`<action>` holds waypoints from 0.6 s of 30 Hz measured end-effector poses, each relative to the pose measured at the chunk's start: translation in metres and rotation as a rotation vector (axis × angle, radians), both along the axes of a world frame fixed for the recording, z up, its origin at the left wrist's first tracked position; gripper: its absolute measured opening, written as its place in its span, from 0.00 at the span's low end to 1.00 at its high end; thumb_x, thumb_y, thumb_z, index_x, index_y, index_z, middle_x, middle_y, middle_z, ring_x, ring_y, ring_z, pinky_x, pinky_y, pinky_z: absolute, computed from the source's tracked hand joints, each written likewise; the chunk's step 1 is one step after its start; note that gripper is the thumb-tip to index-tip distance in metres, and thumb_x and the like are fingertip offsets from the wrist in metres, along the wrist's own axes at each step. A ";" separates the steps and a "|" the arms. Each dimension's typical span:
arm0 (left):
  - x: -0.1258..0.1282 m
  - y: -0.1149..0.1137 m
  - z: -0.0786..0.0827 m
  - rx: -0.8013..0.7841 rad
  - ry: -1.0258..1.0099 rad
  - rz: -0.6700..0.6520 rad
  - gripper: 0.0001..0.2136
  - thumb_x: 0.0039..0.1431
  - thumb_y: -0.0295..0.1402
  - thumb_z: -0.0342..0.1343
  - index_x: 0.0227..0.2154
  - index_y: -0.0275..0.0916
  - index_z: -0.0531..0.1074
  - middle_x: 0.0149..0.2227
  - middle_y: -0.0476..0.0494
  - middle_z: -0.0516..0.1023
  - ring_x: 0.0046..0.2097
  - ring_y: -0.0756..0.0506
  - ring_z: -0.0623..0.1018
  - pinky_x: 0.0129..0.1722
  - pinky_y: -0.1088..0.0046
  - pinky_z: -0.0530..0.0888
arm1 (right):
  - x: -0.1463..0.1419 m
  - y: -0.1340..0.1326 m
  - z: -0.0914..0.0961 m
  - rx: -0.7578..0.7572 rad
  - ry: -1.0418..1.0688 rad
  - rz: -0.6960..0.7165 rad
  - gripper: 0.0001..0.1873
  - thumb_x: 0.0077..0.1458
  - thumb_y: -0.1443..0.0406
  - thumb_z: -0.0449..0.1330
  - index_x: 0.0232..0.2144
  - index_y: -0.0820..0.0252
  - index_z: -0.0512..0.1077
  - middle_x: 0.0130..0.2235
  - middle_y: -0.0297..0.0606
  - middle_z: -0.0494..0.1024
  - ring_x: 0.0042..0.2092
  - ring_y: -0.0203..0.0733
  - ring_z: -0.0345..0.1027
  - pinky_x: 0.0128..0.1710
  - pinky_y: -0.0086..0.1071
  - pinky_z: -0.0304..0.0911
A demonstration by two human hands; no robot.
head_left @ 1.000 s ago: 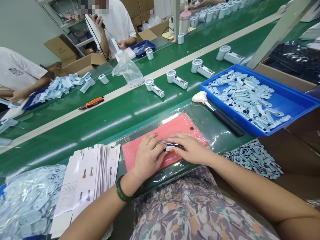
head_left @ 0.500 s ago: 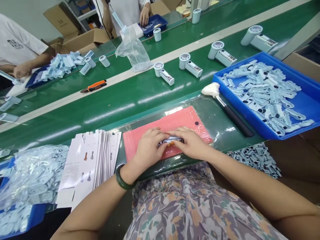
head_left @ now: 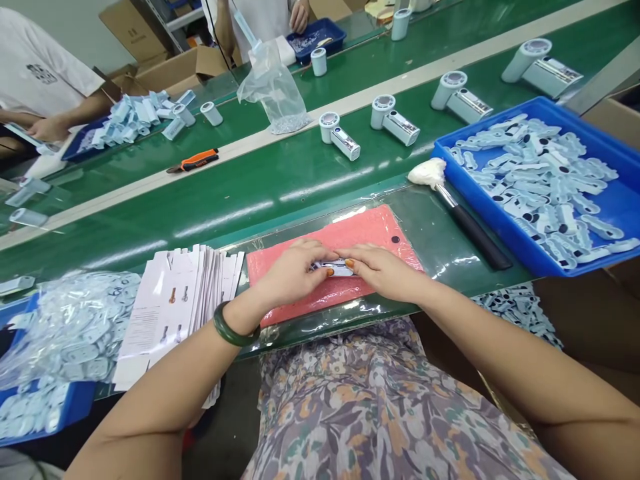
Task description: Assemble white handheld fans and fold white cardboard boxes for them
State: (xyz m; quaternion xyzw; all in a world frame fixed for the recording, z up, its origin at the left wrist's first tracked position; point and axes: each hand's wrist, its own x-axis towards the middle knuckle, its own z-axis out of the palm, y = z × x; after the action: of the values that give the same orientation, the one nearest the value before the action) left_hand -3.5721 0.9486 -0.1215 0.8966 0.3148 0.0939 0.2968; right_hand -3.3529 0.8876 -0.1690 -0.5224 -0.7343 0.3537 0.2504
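Both hands have crept slightly farther up the pink foam mat [head_left: 370, 230], left hand [head_left: 287, 273] and right hand [head_left: 383, 270] each half-curled, pinching a small white-and-silver part [head_left: 336, 268] that lies on it, mostly hidden beneath them. Print on the white paper leaflets [head_left: 170, 300] is too small to read.

The left forearm [head_left: 165, 393] comes in from the near left and the right forearm [head_left: 505, 353] from the near right, converging at the middle. The left hand [head_left: 286, 275] lies palm down with its fingers curled. The right hand [head_left: 386, 270] mirrors it, and the fingertips of both hands pinch together and meet.
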 end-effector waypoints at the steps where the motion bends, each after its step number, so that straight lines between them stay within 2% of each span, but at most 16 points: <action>1: 0.000 0.000 -0.001 0.007 -0.005 -0.005 0.13 0.64 0.29 0.56 0.48 0.43 0.79 0.48 0.44 0.84 0.51 0.41 0.80 0.57 0.54 0.74 | 0.000 -0.001 0.000 0.006 -0.002 -0.007 0.21 0.69 0.64 0.51 0.58 0.54 0.76 0.54 0.44 0.82 0.55 0.51 0.74 0.58 0.51 0.67; 6: 0.000 0.001 -0.002 0.004 -0.013 0.009 0.12 0.63 0.30 0.56 0.47 0.43 0.79 0.47 0.44 0.85 0.49 0.42 0.81 0.54 0.56 0.76 | -0.010 -0.009 0.010 0.036 -0.060 -0.075 0.20 0.64 0.62 0.58 0.57 0.55 0.76 0.52 0.45 0.82 0.53 0.54 0.74 0.55 0.50 0.68; 9: 0.002 0.001 0.000 -0.006 0.006 0.012 0.12 0.63 0.29 0.56 0.46 0.44 0.80 0.45 0.45 0.85 0.47 0.42 0.81 0.53 0.58 0.76 | -0.018 -0.012 0.020 -0.008 -0.143 -0.157 0.19 0.60 0.62 0.61 0.53 0.58 0.78 0.49 0.46 0.82 0.49 0.56 0.75 0.52 0.50 0.69; 11: 0.003 0.001 0.002 -0.011 0.022 0.011 0.12 0.62 0.29 0.56 0.46 0.43 0.80 0.44 0.46 0.85 0.46 0.43 0.81 0.52 0.58 0.76 | -0.021 -0.012 0.023 -0.057 -0.151 -0.186 0.19 0.58 0.64 0.62 0.52 0.59 0.78 0.49 0.46 0.82 0.50 0.56 0.75 0.53 0.50 0.69; 15: 0.006 0.000 0.004 -0.006 0.051 0.026 0.12 0.61 0.27 0.56 0.46 0.42 0.79 0.45 0.46 0.85 0.48 0.41 0.80 0.54 0.58 0.75 | -0.018 -0.010 0.022 -0.106 -0.073 -0.166 0.24 0.54 0.69 0.61 0.54 0.57 0.77 0.52 0.43 0.82 0.53 0.53 0.75 0.56 0.46 0.69; 18: 0.008 0.000 0.003 -0.002 0.063 0.032 0.12 0.61 0.27 0.56 0.45 0.41 0.80 0.44 0.45 0.85 0.49 0.41 0.80 0.54 0.58 0.75 | -0.015 -0.010 0.018 -0.091 -0.032 -0.163 0.24 0.54 0.69 0.60 0.53 0.56 0.77 0.52 0.42 0.82 0.53 0.52 0.75 0.56 0.46 0.70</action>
State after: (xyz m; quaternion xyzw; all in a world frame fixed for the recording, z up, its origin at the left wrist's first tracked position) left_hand -3.5644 0.9485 -0.1183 0.8938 0.3382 0.0701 0.2859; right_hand -3.3675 0.8781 -0.1509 -0.5969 -0.6765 0.3568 0.2424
